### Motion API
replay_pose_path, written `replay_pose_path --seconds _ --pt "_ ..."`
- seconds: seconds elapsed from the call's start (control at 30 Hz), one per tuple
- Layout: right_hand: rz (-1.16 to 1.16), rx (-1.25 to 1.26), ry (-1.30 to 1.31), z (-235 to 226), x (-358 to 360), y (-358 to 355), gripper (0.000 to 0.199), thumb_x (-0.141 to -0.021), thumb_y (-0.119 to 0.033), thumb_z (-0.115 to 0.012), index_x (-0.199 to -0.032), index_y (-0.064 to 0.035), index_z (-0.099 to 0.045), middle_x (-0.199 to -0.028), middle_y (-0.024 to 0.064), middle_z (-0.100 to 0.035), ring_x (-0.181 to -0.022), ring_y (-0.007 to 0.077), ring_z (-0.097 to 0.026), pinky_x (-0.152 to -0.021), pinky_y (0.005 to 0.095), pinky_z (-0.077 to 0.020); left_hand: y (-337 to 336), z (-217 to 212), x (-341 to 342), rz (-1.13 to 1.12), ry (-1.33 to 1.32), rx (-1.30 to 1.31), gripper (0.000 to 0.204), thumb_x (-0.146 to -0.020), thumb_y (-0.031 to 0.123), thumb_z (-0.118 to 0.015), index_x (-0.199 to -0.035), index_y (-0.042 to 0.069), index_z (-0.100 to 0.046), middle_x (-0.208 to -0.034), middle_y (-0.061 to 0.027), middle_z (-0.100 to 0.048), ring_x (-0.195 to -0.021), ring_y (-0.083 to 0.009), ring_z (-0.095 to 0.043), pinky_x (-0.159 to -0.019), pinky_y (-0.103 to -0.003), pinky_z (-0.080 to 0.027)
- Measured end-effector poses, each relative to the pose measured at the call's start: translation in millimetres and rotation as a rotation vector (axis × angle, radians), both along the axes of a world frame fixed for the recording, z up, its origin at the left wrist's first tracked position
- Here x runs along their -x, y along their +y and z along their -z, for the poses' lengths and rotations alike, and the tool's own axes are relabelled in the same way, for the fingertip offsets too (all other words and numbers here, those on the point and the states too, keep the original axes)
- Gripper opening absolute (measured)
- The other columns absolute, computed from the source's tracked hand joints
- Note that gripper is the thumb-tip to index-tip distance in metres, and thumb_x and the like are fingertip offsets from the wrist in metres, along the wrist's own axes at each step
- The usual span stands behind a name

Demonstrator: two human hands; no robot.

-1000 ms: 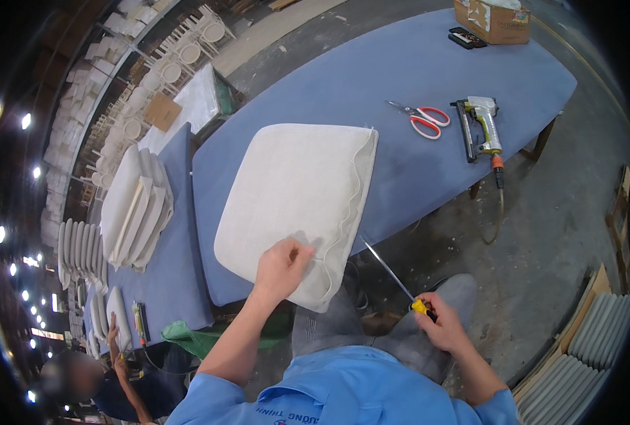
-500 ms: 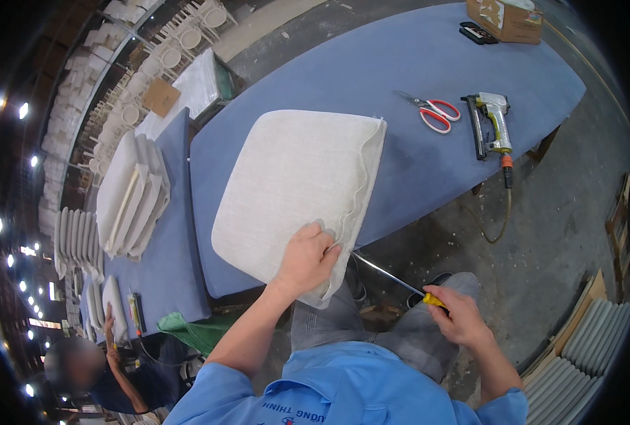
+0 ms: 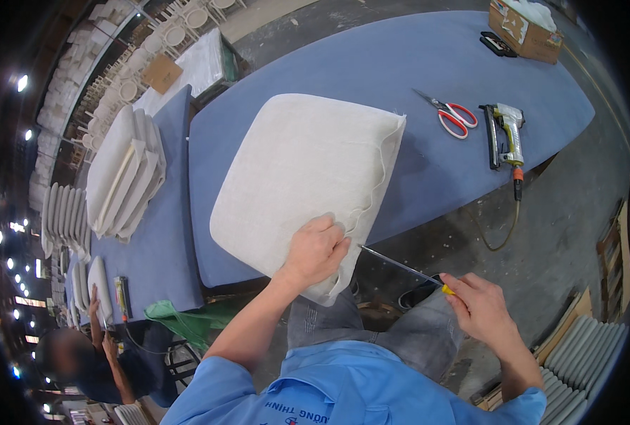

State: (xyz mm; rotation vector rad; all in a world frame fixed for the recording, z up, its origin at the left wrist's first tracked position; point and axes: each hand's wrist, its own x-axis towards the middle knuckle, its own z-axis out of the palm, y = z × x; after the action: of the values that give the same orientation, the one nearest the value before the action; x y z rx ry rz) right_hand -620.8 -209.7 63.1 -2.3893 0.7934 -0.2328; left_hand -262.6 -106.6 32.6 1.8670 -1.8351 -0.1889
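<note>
Lower centre of the frame: my blue shirt and grey trousers, with both forearms rising from the bottom edge. Right of centre, my right hand (image 3: 486, 310) is closed around the yellow handle of a screwdriver (image 3: 407, 267); its thin metal shaft runs up and left, and its tip meets the near edge of the cushion just beside my other hand. At centre, my left hand (image 3: 316, 249) lies palm down on the near corner of the seat cushion (image 3: 304, 173), fingers curled over the edge and clamped on the fabric, pressing that corner where it overhangs the table. The cushion, covered in pale off-white cloth, lies flat on the blue padded table (image 3: 414, 64) and fills the middle of the frame; gathered folds show along its right edge.

Right of the cushion, on the table: 1 pair of red-handled scissors (image 3: 449, 113) and, just beside it, a pneumatic stapler (image 3: 504, 133) whose hose hangs over the table edge to the floor. Upper right: a cardboard box (image 3: 524, 30) with a small dark object beside it.

Left of the frame: a stack of similar pale cushions (image 3: 124, 173) on a second blue surface. Lower left: another person (image 3: 81, 361), seated low, hands apart from mine. Lower right edge: a row of grey panels stood on end.
</note>
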Motion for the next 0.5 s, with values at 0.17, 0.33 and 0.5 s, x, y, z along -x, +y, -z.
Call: replay_pose_path --seconds 0.17,0.33,0.5 --pt "-0.033 0.107 0.053 -11 -3 -2 0.042 -0.093 -0.013 -0.073 -0.134 -0.0125 -0.072 -0.092 0.0071 -0.064 -0.085 0.0283 -0.067 -0.073 0.0433 -0.0553 0 3 1 -0.005 0.017 -0.003 0.026 -0.091 0.015 -0.075 -0.075 0.006 -0.056 -0.08 -0.0104 -0.053 -0.076 -0.0319 -0.06 -0.066 -0.045 -0.049" --pt "-0.101 0.235 0.156 -44 -18 -6 0.043 -0.089 -0.011 -0.075 -0.132 -0.0113 -0.072 -0.093 0.0074 -0.061 -0.083 0.0283 -0.065 -0.074 0.0425 -0.0549 0 4 -2 0.0 0.016 0.002 0.026 -0.091 0.015 -0.075 -0.075 0.006 -0.057 -0.08 -0.0104 -0.054 -0.077 -0.0316 -0.06 -0.067 -0.045 -0.049" --pt "-0.236 0.362 0.338 -85 -36 -12 0.052 -0.08 -0.008 -0.075 -0.132 -0.009 -0.07 -0.097 0.0085 -0.061 -0.084 0.0279 -0.064 -0.073 0.0415 -0.054 0 4 -2 0.0 0.032 0.008 0.024 -0.09 0.014 -0.075 -0.075 0.006 -0.058 -0.081 -0.0107 -0.055 -0.078 -0.0318 -0.061 -0.068 -0.044 -0.049"
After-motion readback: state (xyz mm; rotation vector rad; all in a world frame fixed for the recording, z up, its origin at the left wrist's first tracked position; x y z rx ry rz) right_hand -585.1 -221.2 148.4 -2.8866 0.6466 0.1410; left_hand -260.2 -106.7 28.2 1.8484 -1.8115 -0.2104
